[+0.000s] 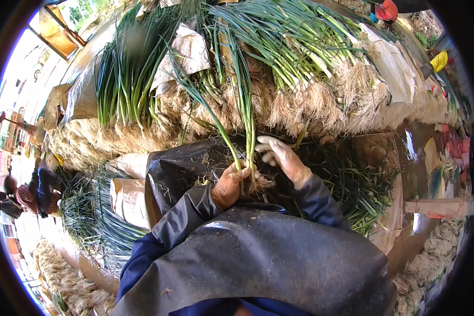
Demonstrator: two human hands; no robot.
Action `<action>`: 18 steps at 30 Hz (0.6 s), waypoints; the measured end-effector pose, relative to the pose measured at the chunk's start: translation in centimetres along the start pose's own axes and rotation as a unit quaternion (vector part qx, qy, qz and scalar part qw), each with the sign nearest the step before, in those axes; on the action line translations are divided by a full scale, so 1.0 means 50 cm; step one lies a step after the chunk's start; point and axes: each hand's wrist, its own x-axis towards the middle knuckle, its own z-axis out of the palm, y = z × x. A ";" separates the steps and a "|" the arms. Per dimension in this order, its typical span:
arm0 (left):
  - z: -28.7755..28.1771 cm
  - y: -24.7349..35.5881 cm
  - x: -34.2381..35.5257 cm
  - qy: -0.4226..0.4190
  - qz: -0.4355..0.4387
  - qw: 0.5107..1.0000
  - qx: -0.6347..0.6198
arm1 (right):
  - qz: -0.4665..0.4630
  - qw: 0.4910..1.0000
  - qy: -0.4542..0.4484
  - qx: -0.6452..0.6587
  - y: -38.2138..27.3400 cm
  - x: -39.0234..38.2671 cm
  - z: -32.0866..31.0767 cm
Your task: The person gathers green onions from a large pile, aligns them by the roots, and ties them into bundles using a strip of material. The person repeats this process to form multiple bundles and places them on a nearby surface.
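Note:
My left hand (229,184) is closed round the lower stalks of a few green onions (249,113), just above their pale roots. Their long green leaves stretch away from me toward the heap. Just to the right of the stalks is my right hand (283,159), its fingers partly curled but apart, with nothing seen in its grip. Straw-coloured roots (262,181) hang between the two hands. A black plastic sheet (168,171) littered with bits of root and leaf lies under and beyond my left hand.
A big heap of green onions (295,37) spans the far side, roots toward me. Pale sacking (187,50) lies on it. Loose green leaves (347,184) are piled at right, more leaves (116,210) at left. Another person (31,195) is at far left. A wooden plank (440,207) sits at right.

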 end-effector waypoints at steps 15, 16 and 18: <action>-0.020 -0.027 0.000 -0.015 -0.004 1.000 0.001 | -0.046 0.993 0.096 0.058 0.060 0.064 0.040; -0.018 -0.030 -0.001 -0.033 0.001 0.999 0.012 | -0.048 0.993 0.056 0.093 0.058 0.076 0.045; -0.015 -0.030 0.001 -0.073 0.006 0.997 0.017 | -0.085 0.981 0.090 -0.149 0.045 0.112 0.064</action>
